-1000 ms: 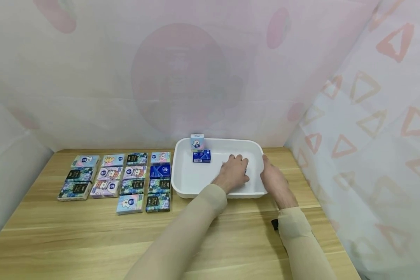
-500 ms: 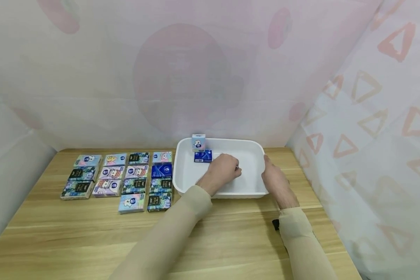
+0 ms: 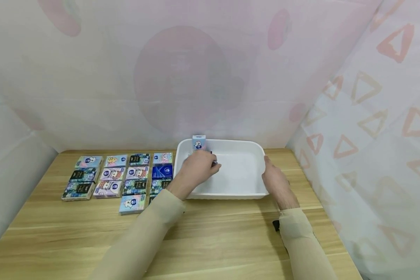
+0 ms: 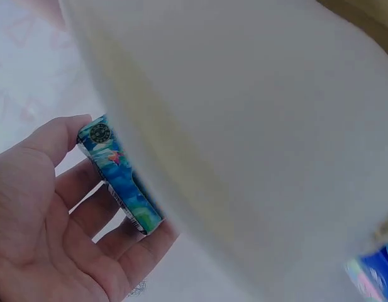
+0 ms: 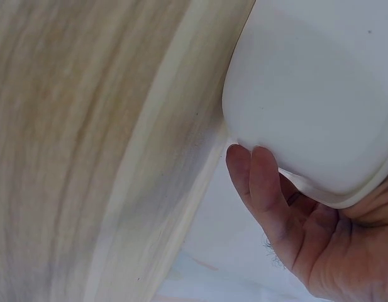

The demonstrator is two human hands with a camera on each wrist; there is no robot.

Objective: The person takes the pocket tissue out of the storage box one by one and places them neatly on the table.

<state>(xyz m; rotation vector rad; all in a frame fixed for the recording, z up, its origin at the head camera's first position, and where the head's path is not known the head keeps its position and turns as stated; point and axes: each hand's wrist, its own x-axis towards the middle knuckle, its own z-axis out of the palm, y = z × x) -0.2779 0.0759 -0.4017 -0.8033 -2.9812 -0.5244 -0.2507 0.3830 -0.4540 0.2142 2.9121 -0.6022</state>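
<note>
My left hand (image 3: pixel 196 169) is over the left part of the white plastic tub (image 3: pixel 236 190). It pinches a small blue-green patterned tissue pack (image 4: pixel 121 173) between thumb and fingers, seen in the left wrist view; the tub's wall hides part of the pack there. A light-blue tissue pack (image 3: pixel 198 142) stands upright at the tub's back left, just beyond that hand. My right hand (image 3: pixel 275 181) grips the tub's right end, and in the right wrist view its fingers (image 5: pixel 266 179) curl against the outside beneath the rim.
Left of the tub, several tissue packs lie in rows on the wooden table (image 3: pixel 227 241), among them a dark-blue pack (image 3: pixel 162 171) and a light-blue pack (image 3: pixel 132 203). Printed cloth walls (image 3: pixel 91 97) enclose the table's back and sides.
My left hand has moved leftward across the tub, now covering the blue pack lying inside and carrying the patterned pack. My right hand stays on the tub's right end.
</note>
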